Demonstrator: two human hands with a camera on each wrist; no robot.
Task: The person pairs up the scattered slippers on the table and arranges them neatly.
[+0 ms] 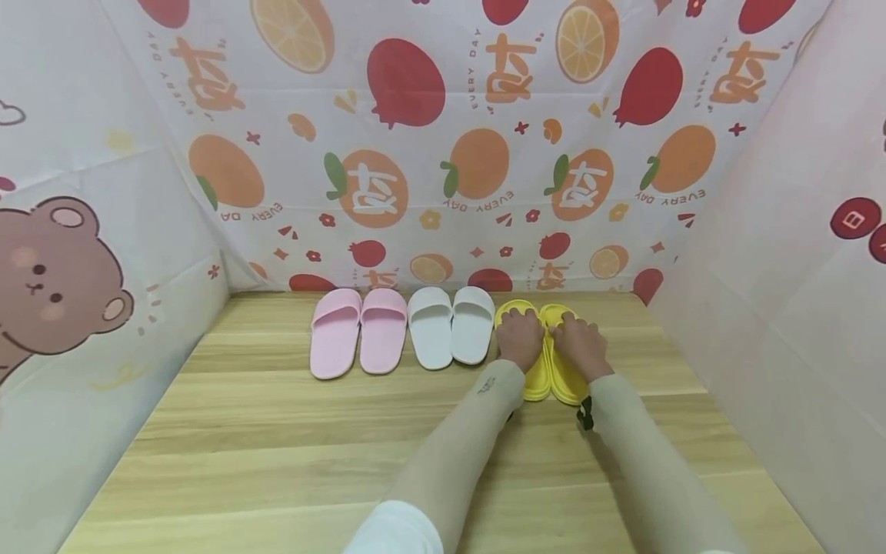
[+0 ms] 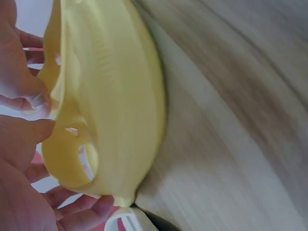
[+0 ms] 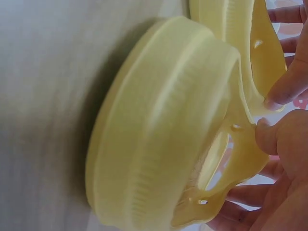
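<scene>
Two yellow slippers lie side by side at the right end of a row, toes toward the patterned backdrop. My left hand [image 1: 521,338] holds the left yellow slipper [image 1: 536,385] by its strap, the thumb on the inner side and the fingers round the outer side. On the right yellow slipper [image 1: 569,383] my right hand [image 1: 581,346] grips the strap the same way. In the right wrist view, the right slipper's yellow sole [image 3: 144,139] sits on the wooden surface. The thumbs are close together where the slippers meet.
Left of the yellow pair stand white slippers [image 1: 431,338], then pink slippers [image 1: 335,346]. All are on a wood-grain tabletop [image 1: 311,462]. A fruit-print cloth [image 1: 429,185] rises behind; pale cloth walls [image 1: 775,269] bound both sides.
</scene>
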